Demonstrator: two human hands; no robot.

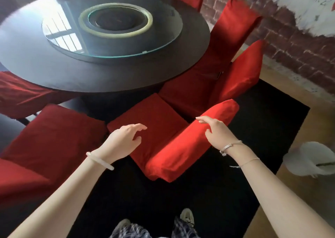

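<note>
Head view: a chair covered in red fabric (177,152) is seen near the middle, set just beside the near edge of a round dark bench (27,60) carrying a glass turntable (163,38). The left hand (125,139) is held over the seat, fingers apart and relaxed, nothing gripped. The right hand (217,132) is spread loosely at the backrest top; contact cannot be told.
</note>
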